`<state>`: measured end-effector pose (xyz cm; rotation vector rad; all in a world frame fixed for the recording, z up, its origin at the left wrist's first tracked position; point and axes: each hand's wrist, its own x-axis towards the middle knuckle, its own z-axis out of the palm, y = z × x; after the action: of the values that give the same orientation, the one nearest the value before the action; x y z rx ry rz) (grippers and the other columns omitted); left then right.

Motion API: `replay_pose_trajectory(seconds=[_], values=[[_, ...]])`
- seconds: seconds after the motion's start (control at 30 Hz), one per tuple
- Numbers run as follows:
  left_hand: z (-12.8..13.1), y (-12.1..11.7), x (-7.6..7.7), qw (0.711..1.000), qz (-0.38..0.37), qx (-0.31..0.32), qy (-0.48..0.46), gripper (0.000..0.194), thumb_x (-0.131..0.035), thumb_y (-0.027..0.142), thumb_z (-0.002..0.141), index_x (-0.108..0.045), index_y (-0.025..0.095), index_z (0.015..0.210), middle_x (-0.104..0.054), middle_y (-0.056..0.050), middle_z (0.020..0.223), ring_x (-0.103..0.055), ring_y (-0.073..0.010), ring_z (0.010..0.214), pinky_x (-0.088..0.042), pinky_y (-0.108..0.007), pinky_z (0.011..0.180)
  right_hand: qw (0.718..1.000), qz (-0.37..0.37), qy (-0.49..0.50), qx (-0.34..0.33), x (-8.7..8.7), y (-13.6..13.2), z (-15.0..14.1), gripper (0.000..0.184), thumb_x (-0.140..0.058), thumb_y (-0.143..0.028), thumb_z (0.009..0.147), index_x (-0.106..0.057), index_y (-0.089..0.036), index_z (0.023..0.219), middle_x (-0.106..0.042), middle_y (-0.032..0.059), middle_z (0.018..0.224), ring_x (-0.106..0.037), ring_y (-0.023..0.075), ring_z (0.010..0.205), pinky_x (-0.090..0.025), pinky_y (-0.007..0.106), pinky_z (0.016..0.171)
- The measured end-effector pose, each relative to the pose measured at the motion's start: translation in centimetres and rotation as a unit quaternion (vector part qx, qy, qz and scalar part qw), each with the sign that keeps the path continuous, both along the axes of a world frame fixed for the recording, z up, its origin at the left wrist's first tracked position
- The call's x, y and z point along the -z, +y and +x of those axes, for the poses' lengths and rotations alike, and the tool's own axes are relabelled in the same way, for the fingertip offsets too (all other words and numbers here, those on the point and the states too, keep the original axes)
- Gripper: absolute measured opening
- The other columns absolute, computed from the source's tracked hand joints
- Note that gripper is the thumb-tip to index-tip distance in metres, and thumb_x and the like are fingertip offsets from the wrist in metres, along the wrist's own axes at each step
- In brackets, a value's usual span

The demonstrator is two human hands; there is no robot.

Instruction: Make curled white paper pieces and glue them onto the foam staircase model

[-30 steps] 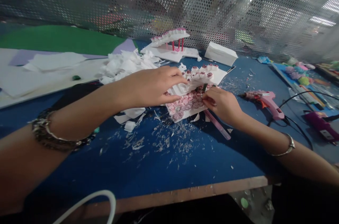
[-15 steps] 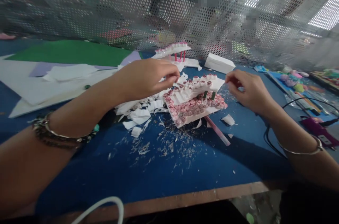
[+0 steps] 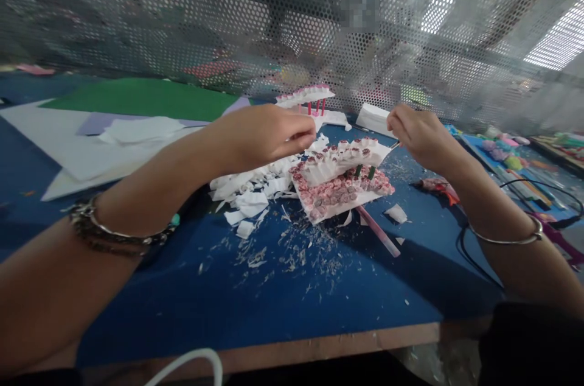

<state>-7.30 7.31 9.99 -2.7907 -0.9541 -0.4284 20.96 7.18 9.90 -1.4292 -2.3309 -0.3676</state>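
Note:
A small white craft model [image 3: 342, 164] stands in the middle, with pink-red paper rolls over its base and along its sloping top. Dark green posts hold up the top. My left hand [image 3: 278, 136] hovers left of the top, its fingertips pinched together; anything between them is too small to make out. Past the model's right corner, my right hand [image 3: 422, 137] is also pinched. A thin stick [image 3: 395, 145] shows by its fingertips, and I cannot tell whether they grip it. A pink rod [image 3: 378, 232] pokes out from beneath the base.
White paper scraps [image 3: 249, 200] and fine shavings lie around the model. Behind stand a second model [image 3: 305, 95] with pink posts and a white box [image 3: 371, 118]. Green sheet [image 3: 146, 98] and white sheets are at left; a black cable [image 3: 474, 258] lies at right.
My right hand has risen slightly, and the thin stick by its fingertips now shows. My left hand stays pinched near the model's top. The view has shifted a little.

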Motion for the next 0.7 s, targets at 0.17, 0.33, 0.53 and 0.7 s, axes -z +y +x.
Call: replay_pose_trajectory(seconds=[0.17, 0.33, 0.53, 0.7], values=[[-0.1, -0.2, -0.5, 0.998, -0.045, -0.003, 0.052, 0.036, -0.032, 0.037, 0.090, -0.060, 0.017, 0.081, -0.062, -0.005, 0.075, -0.053, -0.0128, 0.063, -0.033, -0.023, 0.058, 1.000, 0.001, 0.012, 0.009, 0.7, 0.7, 0.0, 0.024, -0.043, -0.038, 0.090, -0.054, -0.017, 0.087, -0.059, 0.0044, 0.070, -0.053, 0.0162, 0.063, -0.038, 0.029, 0.060], [-0.8, -0.3, -1.0, 0.996, -0.067, -0.015, 0.049, 0.039, -0.033, 0.041, 0.091, -0.066, 0.019, 0.086, -0.067, -0.005, 0.078, -0.059, -0.0158, 0.072, -0.036, -0.025, 0.066, 0.993, -0.100, -0.057, -0.031, 2.3, 1.0, -0.6, 0.044, -0.042, -0.053, 0.086, -0.057, -0.014, 0.102, -0.061, 0.0140, 0.106, -0.056, 0.0274, 0.097, -0.043, 0.039, 0.080], [-1.2, -0.2, -1.1, 0.995, -0.087, -0.015, 0.044, 0.041, -0.036, 0.044, 0.090, -0.068, 0.019, 0.088, -0.069, -0.005, 0.083, -0.061, -0.0164, 0.076, -0.037, -0.026, 0.070, 0.988, -0.146, -0.042, -0.030, 3.6, 1.4, -0.9, 0.047, -0.044, -0.046, 0.085, -0.051, -0.015, 0.120, -0.058, 0.0147, 0.115, -0.056, 0.0278, 0.104, -0.042, 0.042, 0.088], [-1.2, -0.1, -1.1, 0.994, -0.100, -0.026, 0.040, 0.040, -0.037, 0.043, 0.088, -0.068, 0.018, 0.085, -0.070, -0.005, 0.084, -0.061, -0.0159, 0.076, -0.036, -0.025, 0.069, 0.992, -0.098, -0.035, -0.064, 3.8, 2.1, -0.6, 0.042, -0.044, -0.042, 0.085, -0.054, -0.011, 0.113, -0.059, 0.0156, 0.111, -0.056, 0.0265, 0.102, -0.042, 0.040, 0.091]])
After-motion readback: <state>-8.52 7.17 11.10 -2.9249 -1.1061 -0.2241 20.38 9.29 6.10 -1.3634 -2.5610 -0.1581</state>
